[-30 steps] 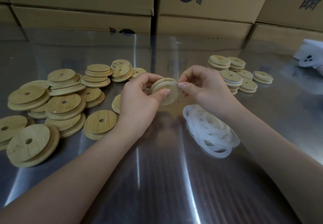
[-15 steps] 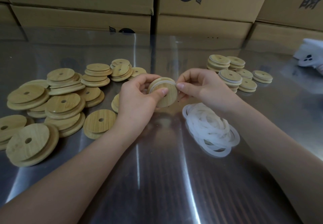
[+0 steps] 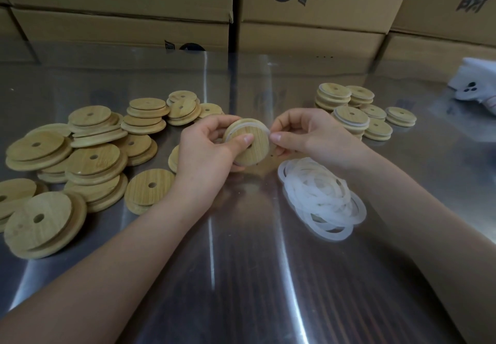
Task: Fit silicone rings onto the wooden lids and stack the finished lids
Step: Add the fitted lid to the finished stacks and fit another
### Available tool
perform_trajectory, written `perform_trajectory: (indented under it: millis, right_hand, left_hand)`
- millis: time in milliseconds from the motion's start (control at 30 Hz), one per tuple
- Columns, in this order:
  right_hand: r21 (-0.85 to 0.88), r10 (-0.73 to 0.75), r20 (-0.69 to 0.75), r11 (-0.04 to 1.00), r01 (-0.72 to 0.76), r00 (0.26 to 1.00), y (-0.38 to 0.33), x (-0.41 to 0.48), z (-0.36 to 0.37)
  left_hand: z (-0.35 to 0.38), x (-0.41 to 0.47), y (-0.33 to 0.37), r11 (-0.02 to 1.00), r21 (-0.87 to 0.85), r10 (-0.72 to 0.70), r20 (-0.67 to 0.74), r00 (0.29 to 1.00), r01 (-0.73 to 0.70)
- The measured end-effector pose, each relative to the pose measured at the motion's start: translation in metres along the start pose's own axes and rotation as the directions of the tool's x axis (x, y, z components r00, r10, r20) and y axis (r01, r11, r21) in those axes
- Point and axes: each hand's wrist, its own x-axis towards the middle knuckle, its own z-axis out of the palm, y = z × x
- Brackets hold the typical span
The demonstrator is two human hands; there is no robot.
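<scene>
My left hand (image 3: 206,150) grips a round wooden lid (image 3: 253,146) tilted on edge above the steel table, thumb pressed near its centre hole. A translucent silicone ring (image 3: 256,124) runs round the lid's rim. My right hand (image 3: 303,134) pinches that ring at the lid's right edge. A heap of loose silicone rings (image 3: 320,198) lies on the table to the right, below my right wrist. Bare wooden lids (image 3: 88,153) are piled at the left. Short stacks of ringed lids (image 3: 351,114) stand behind my right hand.
The shiny steel table (image 3: 241,276) stretches toward me. Cardboard boxes (image 3: 166,8) form a wall along the table's far side. A white object (image 3: 475,86) lies at the far right edge.
The lid has tilted so its flat face and centre hole turn more toward me. My right fingers have worked the ring along the lid's right edge. Both hands sit slightly lower.
</scene>
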Motion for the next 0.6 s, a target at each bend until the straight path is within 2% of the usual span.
perform_trajectory:
  millis: [600]
  right_hand:
    - [0.020, 0.011, -0.118, 1.000, -0.009, 0.993, -0.0019, 0.0001, 0.0058]
  left_hand:
    - [0.0034, -0.0010, 0.0051, 0.998, 0.032, -0.044, -0.021, 0.999, 0.045]
